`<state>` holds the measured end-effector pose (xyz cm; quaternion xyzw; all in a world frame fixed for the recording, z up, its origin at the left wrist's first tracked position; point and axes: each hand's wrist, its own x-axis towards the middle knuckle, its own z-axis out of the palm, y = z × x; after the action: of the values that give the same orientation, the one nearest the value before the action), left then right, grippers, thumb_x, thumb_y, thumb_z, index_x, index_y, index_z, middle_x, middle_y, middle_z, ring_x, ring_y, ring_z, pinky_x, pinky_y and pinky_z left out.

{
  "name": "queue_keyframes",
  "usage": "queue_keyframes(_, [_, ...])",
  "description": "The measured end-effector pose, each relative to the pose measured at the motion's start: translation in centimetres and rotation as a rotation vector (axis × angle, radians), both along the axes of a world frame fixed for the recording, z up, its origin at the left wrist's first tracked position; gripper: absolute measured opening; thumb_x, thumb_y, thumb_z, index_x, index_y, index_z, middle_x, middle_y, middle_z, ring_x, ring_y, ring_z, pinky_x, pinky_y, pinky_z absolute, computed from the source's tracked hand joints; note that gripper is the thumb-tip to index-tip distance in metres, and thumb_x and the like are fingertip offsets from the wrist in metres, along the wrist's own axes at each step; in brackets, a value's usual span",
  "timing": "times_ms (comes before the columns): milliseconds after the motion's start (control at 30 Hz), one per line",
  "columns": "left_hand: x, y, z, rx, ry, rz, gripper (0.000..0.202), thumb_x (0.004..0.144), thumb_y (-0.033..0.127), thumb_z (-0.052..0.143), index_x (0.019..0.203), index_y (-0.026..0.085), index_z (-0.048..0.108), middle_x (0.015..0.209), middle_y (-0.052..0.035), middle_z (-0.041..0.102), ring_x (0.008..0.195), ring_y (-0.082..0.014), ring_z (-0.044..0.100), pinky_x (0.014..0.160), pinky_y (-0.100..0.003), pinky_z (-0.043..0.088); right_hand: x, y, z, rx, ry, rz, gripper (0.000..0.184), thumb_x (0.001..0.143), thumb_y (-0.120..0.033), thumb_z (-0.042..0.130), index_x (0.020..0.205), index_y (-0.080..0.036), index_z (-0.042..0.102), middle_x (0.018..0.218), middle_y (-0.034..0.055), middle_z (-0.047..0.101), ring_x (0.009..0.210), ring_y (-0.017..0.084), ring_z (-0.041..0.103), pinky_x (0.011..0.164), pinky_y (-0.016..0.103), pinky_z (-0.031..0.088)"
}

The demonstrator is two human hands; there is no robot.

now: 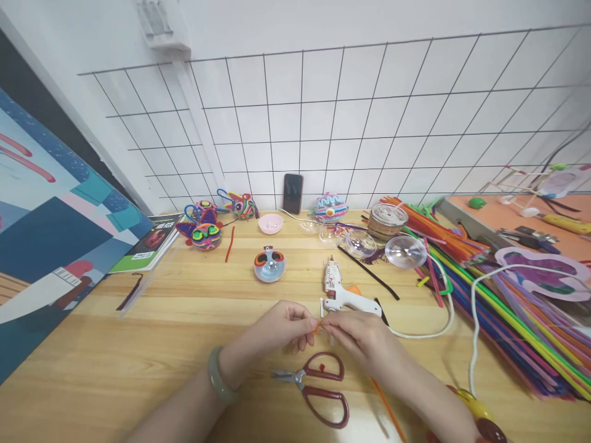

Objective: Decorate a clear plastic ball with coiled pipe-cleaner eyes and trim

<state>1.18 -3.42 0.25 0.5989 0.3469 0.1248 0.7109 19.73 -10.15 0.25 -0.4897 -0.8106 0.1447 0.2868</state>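
Observation:
My left hand (281,326) and my right hand (357,335) meet above the wooden table (138,357), fingertips pinched together on a small orange pipe cleaner piece (316,329). A long orange pipe cleaner (388,412) trails under my right wrist. Red-handled scissors (318,387) lie just below my hands. A white glue gun (339,292) rests right behind my fingers, its white cord (443,320) curling off to the right. My left wrist wears a green bangle (218,376).
A clear ball with orange trim (269,264) sits mid-table. Colourful pipe-cleaner figures (203,231) stand at the back left, a phone (292,193) leans on the wire grid. Clear half-spheres (405,251) and a large pile of pipe cleaners (498,307) fill the right.

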Motion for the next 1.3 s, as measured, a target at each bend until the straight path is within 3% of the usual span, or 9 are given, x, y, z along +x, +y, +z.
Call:
queue_keyframes(100, [0.1, -0.1, 0.0, 0.047, -0.011, 0.019, 0.046, 0.064, 0.059, 0.062, 0.061, 0.014, 0.056, 0.050, 0.0026, 0.051, 0.041, -0.0064, 0.042, 0.043, -0.022, 0.032, -0.2, -0.1, 0.0, 0.016, 0.021, -0.026, 0.021, 0.092, -0.021, 0.045, 0.094, -0.020, 0.066, 0.083, 0.0047, 0.072, 0.074, 0.017, 0.066, 0.067, 0.025, 0.048])
queue_keyframes(333, [1.0, -0.8, -0.1, 0.149, -0.001, 0.247, 0.043, 0.067, 0.056, 0.060, 0.058, 0.015, 0.053, 0.046, 0.0041, 0.046, 0.040, -0.0065, 0.038, 0.043, -0.021, 0.029, -1.1, -0.7, -0.1, -0.058, 0.168, -0.125, 0.023, 0.091, -0.020, 0.043, 0.089, -0.020, 0.066, 0.073, 0.0024, 0.071, 0.064, 0.014, 0.064, 0.062, 0.024, 0.048])
queue_keyframes(567, [2.0, -1.6, -0.6, 0.134, -0.079, 0.413, 0.041, 0.069, 0.054, 0.060, 0.057, 0.016, 0.051, 0.045, 0.0043, 0.047, 0.038, -0.0060, 0.038, 0.041, -0.021, 0.031, -1.6, -0.7, -0.6, -0.020, 0.230, -0.151, 0.023, 0.091, -0.021, 0.044, 0.088, -0.020, 0.067, 0.072, 0.0023, 0.070, 0.062, 0.013, 0.063, 0.059, 0.023, 0.048])
queue_keyframes(700, [1.7, -1.1, -0.3, -0.002, -0.132, 0.322, 0.044, 0.067, 0.057, 0.062, 0.059, 0.013, 0.056, 0.051, 0.0011, 0.053, 0.040, -0.0068, 0.045, 0.044, -0.022, 0.037, -1.0, -0.4, -0.4, -0.009, 0.202, -0.172, 0.022, 0.091, -0.022, 0.045, 0.090, -0.021, 0.067, 0.075, 0.0022, 0.071, 0.066, 0.014, 0.064, 0.062, 0.023, 0.049])
queue_keyframes(833, [0.8, -0.2, 0.1, -0.162, -0.105, 0.257, 0.050, 0.068, 0.063, 0.057, 0.072, 0.013, 0.060, 0.057, -0.0023, 0.060, 0.042, -0.0089, 0.050, 0.041, -0.022, 0.038, -0.2, -0.2, -0.4, 0.003, 0.125, -0.128, 0.021, 0.091, -0.021, 0.046, 0.095, -0.021, 0.067, 0.077, 0.0029, 0.071, 0.068, 0.015, 0.064, 0.064, 0.024, 0.049])
queue_keyframes(1033, [0.0, 0.0, 0.1, -0.030, 0.005, 0.000, 0.044, 0.067, 0.056, 0.063, 0.059, 0.013, 0.058, 0.049, 0.0017, 0.054, 0.039, -0.0069, 0.045, 0.041, -0.021, 0.034, -0.1, -0.1, -0.5, -0.001, 0.025, -0.021, 0.021, 0.091, -0.019, 0.046, 0.095, -0.021, 0.067, 0.086, 0.0042, 0.073, 0.076, 0.017, 0.066, 0.069, 0.026, 0.048])
queue_keyframes(1133, [0.0, -0.1, 0.0, -0.003, -0.023, 0.004, 0.042, 0.066, 0.055, 0.064, 0.060, 0.014, 0.058, 0.049, 0.0019, 0.054, 0.040, -0.0069, 0.044, 0.042, -0.021, 0.034, -0.3, -0.2, -0.3, -0.003, 0.028, -0.036, 0.021, 0.091, -0.020, 0.046, 0.094, -0.021, 0.067, 0.085, 0.0043, 0.073, 0.075, 0.016, 0.066, 0.069, 0.026, 0.048])
queue_keyframes(1300, [0.5, -0.1, -0.1, 0.037, -0.040, 0.148, 0.046, 0.063, 0.059, 0.064, 0.058, 0.014, 0.055, 0.048, 0.0018, 0.052, 0.039, -0.0064, 0.042, 0.041, -0.021, 0.031, -0.7, -0.5, -0.1, -0.056, 0.105, -0.121, 0.022, 0.090, -0.021, 0.045, 0.091, -0.021, 0.067, 0.071, 0.0017, 0.070, 0.063, 0.014, 0.064, 0.060, 0.023, 0.047])
